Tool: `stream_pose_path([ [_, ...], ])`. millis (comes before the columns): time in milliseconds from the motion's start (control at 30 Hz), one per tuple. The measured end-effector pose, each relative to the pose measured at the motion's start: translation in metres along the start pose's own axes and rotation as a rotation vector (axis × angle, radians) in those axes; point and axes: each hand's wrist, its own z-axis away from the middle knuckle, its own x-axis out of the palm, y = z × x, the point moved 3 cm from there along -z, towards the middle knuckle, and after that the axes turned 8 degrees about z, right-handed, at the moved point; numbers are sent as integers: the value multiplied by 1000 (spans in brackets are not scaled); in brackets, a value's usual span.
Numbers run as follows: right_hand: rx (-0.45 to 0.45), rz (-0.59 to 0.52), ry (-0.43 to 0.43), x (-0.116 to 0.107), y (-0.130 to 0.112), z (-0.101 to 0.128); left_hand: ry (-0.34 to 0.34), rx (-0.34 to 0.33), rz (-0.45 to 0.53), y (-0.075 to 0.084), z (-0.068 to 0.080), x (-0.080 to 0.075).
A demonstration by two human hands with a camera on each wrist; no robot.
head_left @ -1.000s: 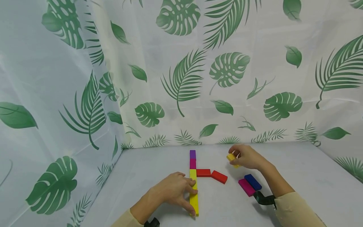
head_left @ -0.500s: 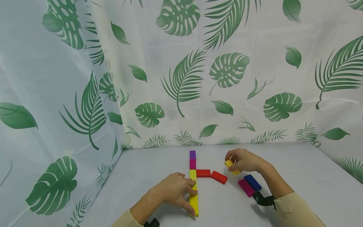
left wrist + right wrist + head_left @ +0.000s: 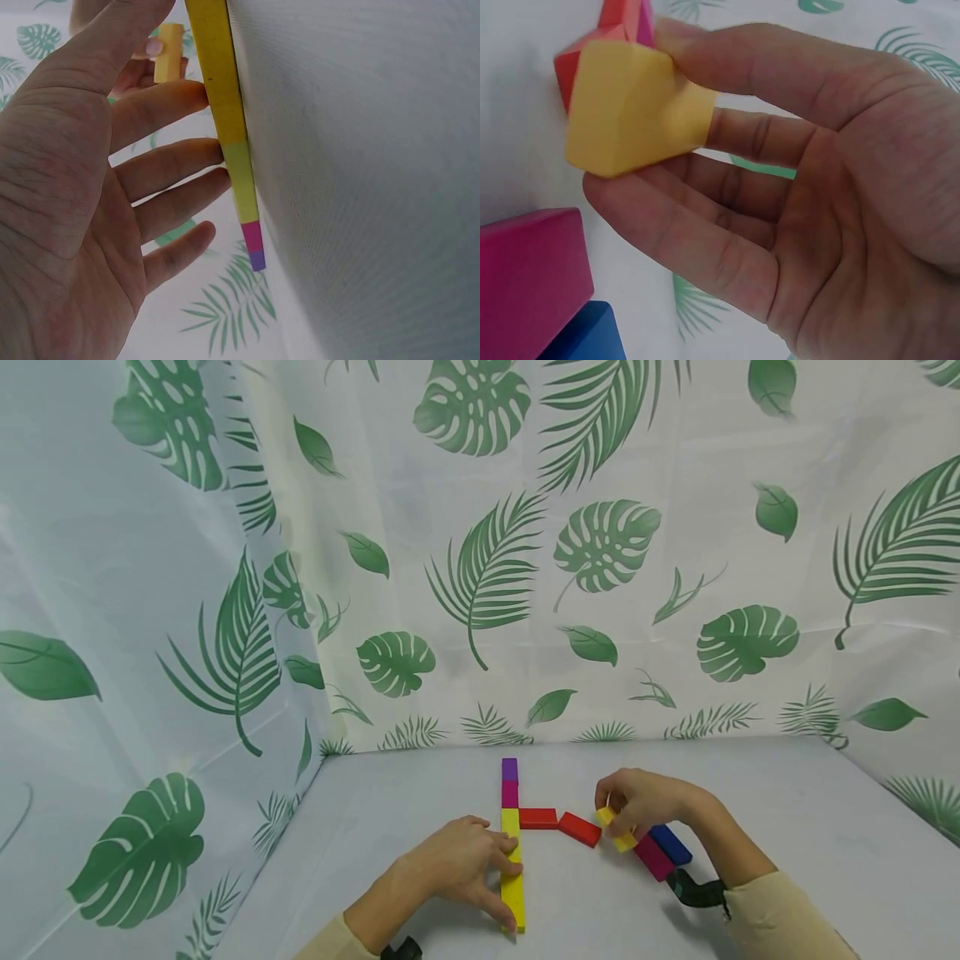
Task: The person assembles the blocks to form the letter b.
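My left hand (image 3: 461,864) rests its fairly straight fingers against a row of yellow blocks (image 3: 512,893), thumb by the near end. The row continues away through a magenta block (image 3: 510,793) to a purple block (image 3: 510,769). Two red blocks (image 3: 537,818) branch off to the right, the outer one angled. Just past that outer block, my right hand (image 3: 656,797) pinches another yellow block (image 3: 622,112) between thumb and fingers. In the right wrist view it overlaps a red block (image 3: 564,71) behind it.
A loose magenta block (image 3: 655,860) and a blue block (image 3: 672,846) lie side by side under the right wrist, partly hidden by it. The white table (image 3: 405,785) meets a leaf-printed curtain (image 3: 465,710) at the back and left.
My right hand has moved nearer with its yellow block, which now sits between the outer red block and the loose magenta one. The left hand stays where it was.
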Motion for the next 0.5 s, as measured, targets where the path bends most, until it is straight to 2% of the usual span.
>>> stream_pose_path([
  [500,66,-35,-112,12,2,-2,-4,6,-4,0,-1,1],
])
